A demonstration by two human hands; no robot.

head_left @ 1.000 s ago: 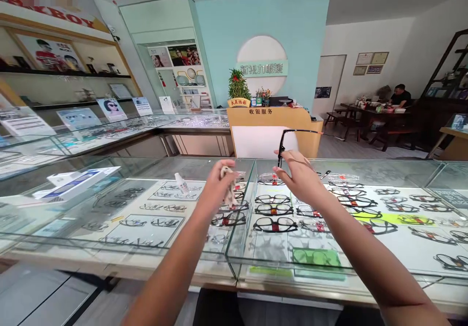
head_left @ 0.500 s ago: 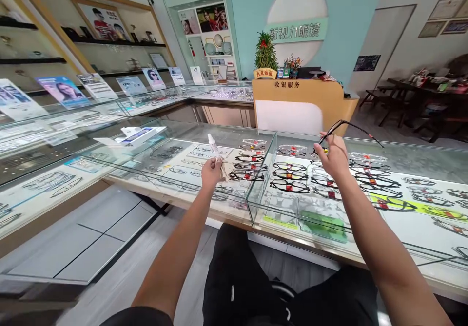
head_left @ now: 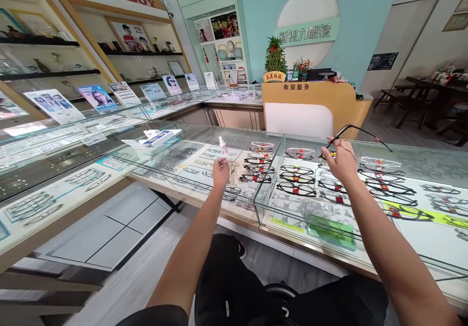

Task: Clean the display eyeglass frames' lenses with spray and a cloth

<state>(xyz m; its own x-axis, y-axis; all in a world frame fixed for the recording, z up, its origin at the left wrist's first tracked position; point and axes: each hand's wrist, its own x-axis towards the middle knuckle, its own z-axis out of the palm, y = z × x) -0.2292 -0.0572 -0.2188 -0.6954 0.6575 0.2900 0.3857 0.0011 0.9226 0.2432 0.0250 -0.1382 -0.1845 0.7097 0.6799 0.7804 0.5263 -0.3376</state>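
My right hand (head_left: 342, 161) is raised over the glass display counter (head_left: 270, 204) and pinches a pair of black-framed glasses (head_left: 360, 133), whose thin temple arm sticks out to the right. My left hand (head_left: 221, 172) rests on the counter top with its fingers closed on a beige cleaning cloth (head_left: 234, 171). A small white spray bottle (head_left: 223, 146) stands on the glass just beyond my left hand. Rows of eyeglass frames (head_left: 297, 189) lie inside the case under both hands.
A white and blue box (head_left: 153, 138) lies on the glass to the left. More glass counters (head_left: 73, 145) run along the left with leaflets on top. A wooden cashier desk (head_left: 310, 104) with a small potted tree (head_left: 275, 63) stands behind. Dark tables and chairs (head_left: 431, 97) fill the far right.
The view has swung downward and leftward, so my lap and the floor show. My right hand lowered the glasses and tilted them; my left hand settled on the glass with the cloth.
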